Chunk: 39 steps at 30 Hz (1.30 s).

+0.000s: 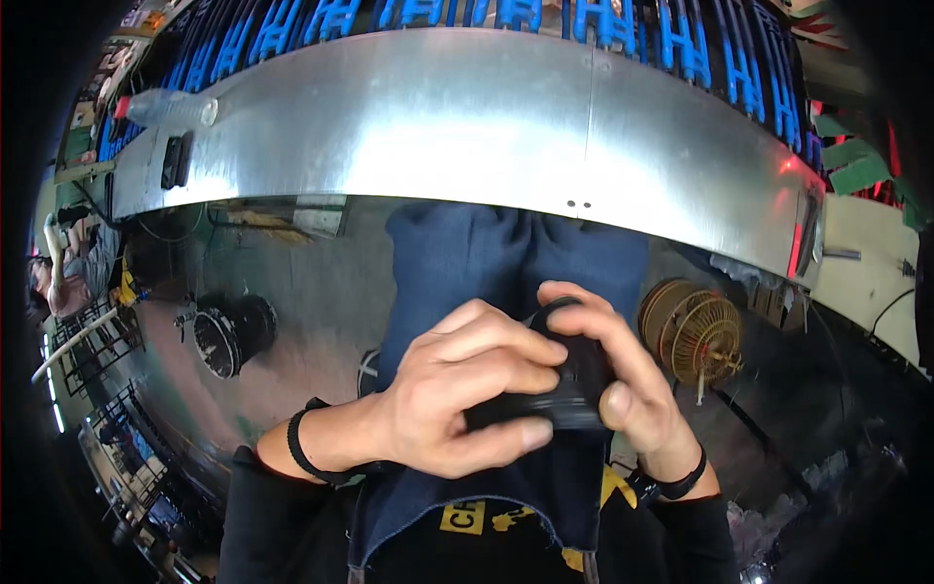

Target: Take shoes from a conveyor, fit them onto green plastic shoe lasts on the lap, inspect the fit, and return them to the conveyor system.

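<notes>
Between my two hands, above my lap, is a black rounded object [564, 411] with a ridged band along its lower edge; its kind is hard to make out. My left hand [477, 389] grips it from the left, with fingers across its top and the thumb low on its near side. From the right, my right hand [630, 375] curls round it, the index finger over its far end and the thumb on its near right side. The fingers cover much of the object, and some blur softens its outline.
Beyond my knees runs a curved-looking metal bench [467, 122], backed by a row of blue fork-shaped parts [516, 12]. A clear plastic bottle [170, 107] lies on its left end. A black spool-like stand [233, 333] and a brown wire-caged fan [693, 331] stand on the floor.
</notes>
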Tool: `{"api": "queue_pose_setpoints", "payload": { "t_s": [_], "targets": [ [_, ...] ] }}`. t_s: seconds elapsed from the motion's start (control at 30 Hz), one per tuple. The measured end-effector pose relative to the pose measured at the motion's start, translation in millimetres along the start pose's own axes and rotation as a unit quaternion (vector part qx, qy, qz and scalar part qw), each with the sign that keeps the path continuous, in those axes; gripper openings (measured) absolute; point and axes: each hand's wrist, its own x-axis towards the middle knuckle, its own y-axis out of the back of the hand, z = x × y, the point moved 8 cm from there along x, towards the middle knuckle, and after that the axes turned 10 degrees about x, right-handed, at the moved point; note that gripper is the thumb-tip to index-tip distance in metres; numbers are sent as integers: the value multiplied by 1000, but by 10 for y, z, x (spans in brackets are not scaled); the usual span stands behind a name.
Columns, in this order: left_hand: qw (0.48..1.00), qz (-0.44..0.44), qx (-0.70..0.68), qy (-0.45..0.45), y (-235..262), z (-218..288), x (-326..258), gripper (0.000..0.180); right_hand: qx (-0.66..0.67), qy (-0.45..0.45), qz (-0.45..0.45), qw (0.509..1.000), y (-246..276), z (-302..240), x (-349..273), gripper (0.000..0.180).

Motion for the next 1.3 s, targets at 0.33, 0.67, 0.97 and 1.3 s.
{"api": "queue_pose_setpoints", "payload": {
  "t_s": [0.33,0.67,0.97,1.3],
  "targets": [
    [988,36,-151,22,-398,230,-384,78,-60,221,67,971,-525,-208,-459,55],
    [958,161,-235,-34,386,193,-67,99,-54,320,116,939,-589,-761,-123,72],
    [989,144,-38,25,-474,-251,-651,100,-82,199,49,975,-241,-20,-291,89],
    [995,84,13,54,-605,-603,-10,91,-166,259,194,932,383,298,-5,67]
  ]
}}
